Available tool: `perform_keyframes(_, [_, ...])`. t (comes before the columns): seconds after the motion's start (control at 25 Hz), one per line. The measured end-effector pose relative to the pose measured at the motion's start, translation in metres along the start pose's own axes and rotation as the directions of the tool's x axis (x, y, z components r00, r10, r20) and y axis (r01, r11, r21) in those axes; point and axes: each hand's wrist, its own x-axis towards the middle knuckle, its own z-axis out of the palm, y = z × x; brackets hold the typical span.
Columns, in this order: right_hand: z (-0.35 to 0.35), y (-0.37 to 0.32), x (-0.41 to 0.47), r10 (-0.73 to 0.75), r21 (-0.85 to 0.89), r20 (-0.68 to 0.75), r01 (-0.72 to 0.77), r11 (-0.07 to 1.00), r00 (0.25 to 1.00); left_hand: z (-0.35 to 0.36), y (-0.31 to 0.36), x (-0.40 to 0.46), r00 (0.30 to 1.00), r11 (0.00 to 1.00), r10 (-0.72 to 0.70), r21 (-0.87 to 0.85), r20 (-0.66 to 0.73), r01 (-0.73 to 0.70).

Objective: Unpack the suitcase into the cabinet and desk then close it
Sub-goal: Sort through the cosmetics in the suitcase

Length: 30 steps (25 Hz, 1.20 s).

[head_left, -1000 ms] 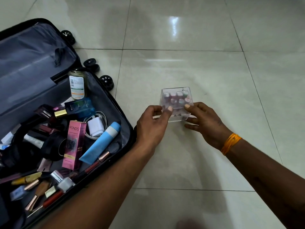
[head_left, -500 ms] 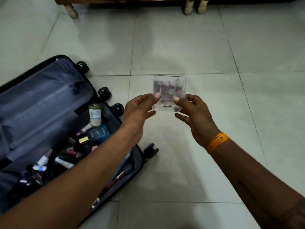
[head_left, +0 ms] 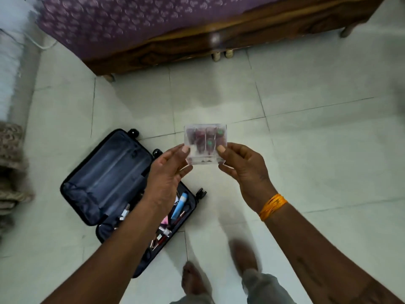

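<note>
Pinching a clear box [head_left: 205, 145] of small bottles by its near corners, left hand [head_left: 167, 172] and right hand [head_left: 245, 170] hold it above the floor, right of the open suitcase [head_left: 105, 176]; it looks light, rigid, slippery, best gripped at opposite sides.

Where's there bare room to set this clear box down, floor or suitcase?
Bare pale tiled floor lies to the right of the open black suitcase, as far as the dark wooden bed frame. The suitcase's grey-lined lid half is also bare. Its other half is crowded with cosmetics. Both hands, left and right, hold the clear plastic box.
</note>
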Motion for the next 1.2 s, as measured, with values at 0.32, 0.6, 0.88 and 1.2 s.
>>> perform_keyframes(0.32, [-0.036, -0.177, -0.194, -0.092, 0.073, -0.144, 0.103, 0.992, 0.985, 0.116, 0.147, -0.162, 0.992, 0.993, 0.049, 0.103, 0.115, -0.061])
perform_keyframes(0.6, [-0.096, -0.217, -0.331, -0.201, 0.129, -0.442, 0.283, 0.95, 0.874, 0.21, 0.186, -0.254, 0.888, 0.966, 0.018, 0.22, 0.46, -0.133])
perform_keyframes(0.88, [-0.206, -0.212, -0.472, -0.231, 0.143, -0.752, 0.495, 0.857, 0.618, 0.35, 0.14, -0.365, 0.655, 0.928, -0.123, 0.32, 0.746, -0.191])
perform_keyframes(1.2, [-0.411, -0.203, -0.621, -0.228, -0.019, -0.935, 0.601, 0.799, 0.272, 0.545, 0.02, -0.54, 0.437, 0.897, -0.185, 0.333, 0.88, -0.291])
